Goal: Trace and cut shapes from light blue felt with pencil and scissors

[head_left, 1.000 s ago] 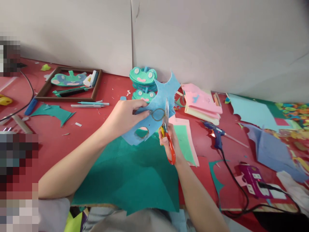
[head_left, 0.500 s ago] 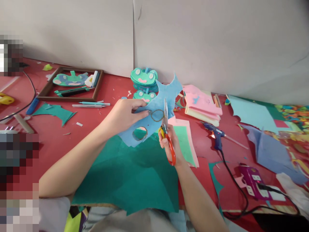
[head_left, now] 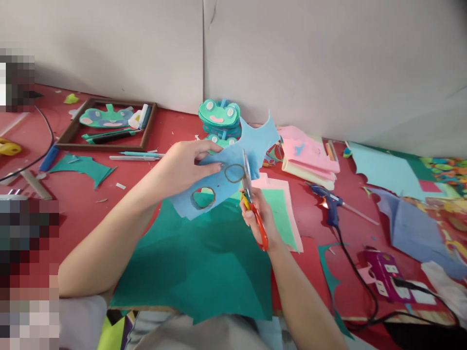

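Note:
My left hand [head_left: 191,167] pinches a blue felt sheet [head_left: 228,158] between thumb and fingers, above the table. The sheet has one round hole cut through it and a dark circle drawn beside it. In my right hand [head_left: 260,206] is a pair of scissors [head_left: 258,223] with red and yellow handles; the blades point up and lie against the felt at the right side of the drawn circle. Below the hands spreads a large dark green felt sheet [head_left: 204,272]. Stacked green frog-face cutouts [head_left: 219,116] stand behind the blue felt.
A wooden frame [head_left: 105,147] with pens and a frog face lies at the left on the red table [head_left: 175,131]. At the right are folded pink felt [head_left: 310,150], a blue glue gun [head_left: 330,204] with its cord and a purple power strip [head_left: 386,277].
My left hand and the blue felt have shifted slightly left, the felt tilting a little. The scissor blades now lean further left, still beside the drawn circle.

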The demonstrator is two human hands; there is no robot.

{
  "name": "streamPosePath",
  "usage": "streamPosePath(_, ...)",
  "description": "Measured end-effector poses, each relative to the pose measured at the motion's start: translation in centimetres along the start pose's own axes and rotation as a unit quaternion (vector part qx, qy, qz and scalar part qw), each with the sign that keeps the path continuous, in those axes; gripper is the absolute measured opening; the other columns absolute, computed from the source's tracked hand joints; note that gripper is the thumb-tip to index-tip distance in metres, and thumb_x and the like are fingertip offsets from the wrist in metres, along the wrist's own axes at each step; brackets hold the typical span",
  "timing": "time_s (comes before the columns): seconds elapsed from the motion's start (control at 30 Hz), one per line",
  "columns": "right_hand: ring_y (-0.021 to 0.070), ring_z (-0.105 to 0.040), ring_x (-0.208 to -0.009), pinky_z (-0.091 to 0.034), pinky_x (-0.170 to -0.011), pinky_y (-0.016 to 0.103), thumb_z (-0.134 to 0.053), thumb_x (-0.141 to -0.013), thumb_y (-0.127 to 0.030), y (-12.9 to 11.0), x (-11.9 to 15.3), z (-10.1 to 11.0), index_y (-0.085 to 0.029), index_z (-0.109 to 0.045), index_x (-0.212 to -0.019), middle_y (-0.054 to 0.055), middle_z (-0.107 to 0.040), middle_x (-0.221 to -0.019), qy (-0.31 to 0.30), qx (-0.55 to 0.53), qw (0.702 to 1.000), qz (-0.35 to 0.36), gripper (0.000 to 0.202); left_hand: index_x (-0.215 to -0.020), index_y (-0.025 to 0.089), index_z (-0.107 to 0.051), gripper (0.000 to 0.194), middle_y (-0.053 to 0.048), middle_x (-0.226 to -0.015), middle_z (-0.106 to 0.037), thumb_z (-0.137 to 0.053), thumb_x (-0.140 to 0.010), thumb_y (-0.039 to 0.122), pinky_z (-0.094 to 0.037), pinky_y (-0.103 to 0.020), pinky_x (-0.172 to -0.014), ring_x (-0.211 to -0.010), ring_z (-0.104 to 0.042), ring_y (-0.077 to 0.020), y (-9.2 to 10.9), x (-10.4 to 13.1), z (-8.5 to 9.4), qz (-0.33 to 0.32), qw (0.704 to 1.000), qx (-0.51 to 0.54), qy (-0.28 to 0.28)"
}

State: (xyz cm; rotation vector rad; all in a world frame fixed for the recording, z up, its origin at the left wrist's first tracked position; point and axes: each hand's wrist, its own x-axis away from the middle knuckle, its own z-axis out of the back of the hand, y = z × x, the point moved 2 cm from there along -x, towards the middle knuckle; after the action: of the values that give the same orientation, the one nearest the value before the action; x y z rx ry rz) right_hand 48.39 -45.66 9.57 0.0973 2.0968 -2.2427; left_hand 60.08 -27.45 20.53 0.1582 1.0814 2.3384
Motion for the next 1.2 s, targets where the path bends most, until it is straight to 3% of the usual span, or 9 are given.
streamPosePath(0.23, 0.0092, -0.038, -0.058, -0.033, -0.046, 0.021, -0.059, -0.079, -0.056, 0.0, 0.1, 0.0, -0.027, -0.044, -0.117, -0.003, -0.043, -0.076, -0.02, 0.013, 1.0, -0.015, 0.05, -0.109, 0.021, -0.066, 0.039, -0.001, -0.076, -0.062, -0.065, -0.074, 0.039, -0.042, -0.023, -0.056, -0.063, -0.054, -0.0129, -0.4, 0.1, 0.7, 0.02, 1.0, 0.005, -0.008)
streamPosePath(0.7, 0.0099, -0.04, -0.06, -0.035, -0.051, 0.023, -0.061, -0.078, -0.053, -0.5, 0.1, -0.1, -0.025, -0.045, -0.115, -0.003, -0.043, -0.075, -0.021, 0.007, 1.0, -0.02, 0.049, -0.108, 0.02, -0.066, 0.034, 0.003, -0.074, -0.061, -0.063, -0.077, 0.035, -0.044, -0.022, -0.064, -0.068, -0.055, -0.0113, -0.2, 0.2, 1.2, 0.006, 1.0, 0.005, -0.006)
streamPosePath(0.93, 0.0091, -0.039, -0.058, -0.034, -0.049, 0.023, -0.06, -0.078, -0.056, -0.5, 0.1, 0.0, -0.025, -0.046, -0.114, -0.004, -0.043, -0.073, -0.03, 0.021, 0.999, -0.018, 0.049, -0.108, 0.02, -0.067, 0.034, 0.002, -0.074, -0.061, -0.062, -0.078, 0.035, -0.041, -0.021, -0.058, -0.063, -0.051, -0.0101, -0.3, 0.2, 1.2, 0.002, 1.0, -0.013, -0.006)
streamPosePath(1.2, 0.0086, -0.037, -0.058, -0.03, -0.049, 0.022, -0.06, -0.082, -0.047, -0.4, 0.1, 0.1, -0.024, -0.047, -0.114, -0.004, -0.042, -0.072, -0.042, 0.03, 0.998, -0.02, 0.042, -0.107, 0.022, -0.067, 0.032, 0.001, -0.082, -0.065, -0.062, -0.078, 0.034, -0.041, -0.022, -0.059, -0.066, -0.053, -0.0113, -0.7, 0.1, 1.3, -0.018, 0.999, -0.034, -0.002)
